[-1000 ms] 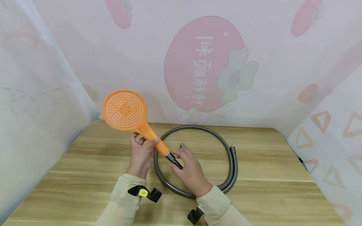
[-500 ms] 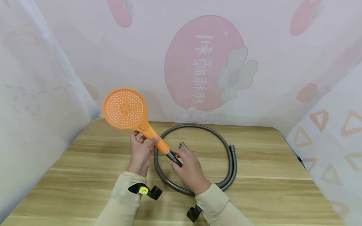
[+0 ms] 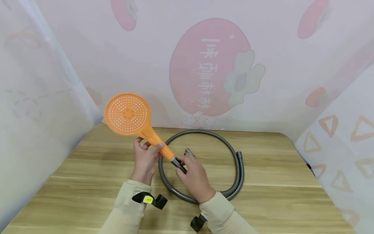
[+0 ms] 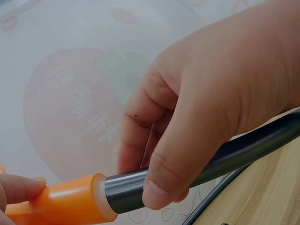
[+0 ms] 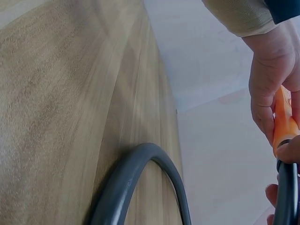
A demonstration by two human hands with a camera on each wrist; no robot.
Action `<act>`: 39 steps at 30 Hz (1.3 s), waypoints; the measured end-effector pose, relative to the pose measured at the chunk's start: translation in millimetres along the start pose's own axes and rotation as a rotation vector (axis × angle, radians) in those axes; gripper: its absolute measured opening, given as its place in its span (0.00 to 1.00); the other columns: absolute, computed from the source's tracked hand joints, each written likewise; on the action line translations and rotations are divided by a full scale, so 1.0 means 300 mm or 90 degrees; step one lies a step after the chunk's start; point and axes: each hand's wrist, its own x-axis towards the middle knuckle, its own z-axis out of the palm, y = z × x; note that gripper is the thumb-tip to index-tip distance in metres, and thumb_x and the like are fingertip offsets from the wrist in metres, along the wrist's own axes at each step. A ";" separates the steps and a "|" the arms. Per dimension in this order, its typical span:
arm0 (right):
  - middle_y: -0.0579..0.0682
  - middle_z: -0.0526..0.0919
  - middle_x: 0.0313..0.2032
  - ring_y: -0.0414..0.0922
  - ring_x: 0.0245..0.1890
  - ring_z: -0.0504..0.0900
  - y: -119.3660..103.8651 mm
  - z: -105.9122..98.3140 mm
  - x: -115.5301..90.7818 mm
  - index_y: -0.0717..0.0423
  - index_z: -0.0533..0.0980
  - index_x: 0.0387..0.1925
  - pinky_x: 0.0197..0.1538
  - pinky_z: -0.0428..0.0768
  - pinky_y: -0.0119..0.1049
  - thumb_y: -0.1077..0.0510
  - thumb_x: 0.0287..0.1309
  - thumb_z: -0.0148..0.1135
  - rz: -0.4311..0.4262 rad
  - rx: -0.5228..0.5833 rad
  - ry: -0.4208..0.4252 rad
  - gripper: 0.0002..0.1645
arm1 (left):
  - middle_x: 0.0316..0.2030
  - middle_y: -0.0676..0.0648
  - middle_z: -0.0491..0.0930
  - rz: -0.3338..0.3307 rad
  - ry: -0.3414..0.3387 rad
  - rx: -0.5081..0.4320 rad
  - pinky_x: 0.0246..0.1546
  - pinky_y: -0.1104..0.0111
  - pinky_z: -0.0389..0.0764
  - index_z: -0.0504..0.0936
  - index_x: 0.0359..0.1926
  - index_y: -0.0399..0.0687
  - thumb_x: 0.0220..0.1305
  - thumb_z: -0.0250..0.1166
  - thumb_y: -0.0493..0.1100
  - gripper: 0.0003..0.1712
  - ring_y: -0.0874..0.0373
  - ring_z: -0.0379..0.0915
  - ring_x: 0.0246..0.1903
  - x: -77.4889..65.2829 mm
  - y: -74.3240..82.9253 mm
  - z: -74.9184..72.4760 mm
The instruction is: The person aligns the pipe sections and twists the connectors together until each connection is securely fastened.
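Orange shower head [image 3: 127,113] is held tilted above the table [image 3: 280,169], handle [image 3: 167,152] gripped by the left hand [image 3: 145,162]. Dark hose [image 4: 248,149] is pinched by the right hand [image 3: 195,177], end butted to the handle; more is looped on the table.

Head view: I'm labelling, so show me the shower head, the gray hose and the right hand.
Orange shower head [image 3: 130,116], head view, spray face.
Gray shower hose [image 3: 198,131], head view, loop's far side.
Right hand [image 3: 194,177], head view, back of hand.
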 end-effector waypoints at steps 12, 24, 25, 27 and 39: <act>0.48 0.79 0.38 0.41 0.36 0.78 -0.003 -0.004 0.003 0.56 0.79 0.46 0.29 0.73 0.26 0.60 0.58 0.67 -0.001 0.023 -0.003 0.14 | 0.49 0.45 0.64 0.009 -0.010 -0.005 0.41 0.69 0.80 0.45 0.67 0.52 0.60 0.61 0.24 0.44 0.53 0.73 0.45 -0.004 0.008 0.004; 0.49 0.80 0.41 0.43 0.39 0.79 -0.004 -0.009 -0.001 0.57 0.79 0.49 0.34 0.76 0.28 0.59 0.60 0.65 0.020 0.031 -0.036 0.16 | 0.49 0.45 0.64 0.002 -0.001 -0.009 0.42 0.68 0.80 0.45 0.66 0.51 0.60 0.61 0.24 0.44 0.52 0.72 0.47 -0.005 -0.002 -0.002; 0.49 0.80 0.42 0.43 0.39 0.79 -0.005 -0.009 -0.002 0.57 0.79 0.50 0.34 0.77 0.28 0.58 0.60 0.65 0.022 0.032 -0.040 0.16 | 0.49 0.45 0.64 0.002 0.000 -0.010 0.42 0.68 0.80 0.45 0.66 0.51 0.60 0.61 0.23 0.44 0.52 0.72 0.47 -0.004 -0.004 -0.003; 0.49 0.80 0.42 0.42 0.39 0.79 -0.005 -0.008 -0.002 0.58 0.79 0.50 0.34 0.77 0.28 0.58 0.61 0.64 0.026 0.034 -0.045 0.16 | 0.49 0.45 0.64 0.001 0.000 -0.009 0.43 0.68 0.80 0.45 0.66 0.52 0.60 0.61 0.23 0.44 0.52 0.73 0.47 -0.004 -0.004 -0.004; 0.47 0.80 0.42 0.41 0.38 0.76 -0.002 -0.014 0.007 0.56 0.78 0.53 0.36 0.75 0.30 0.56 0.66 0.59 0.076 0.090 -0.101 0.16 | 0.50 0.44 0.65 0.003 -0.009 -0.004 0.43 0.67 0.80 0.46 0.66 0.51 0.60 0.60 0.23 0.43 0.52 0.73 0.47 -0.009 0.002 -0.003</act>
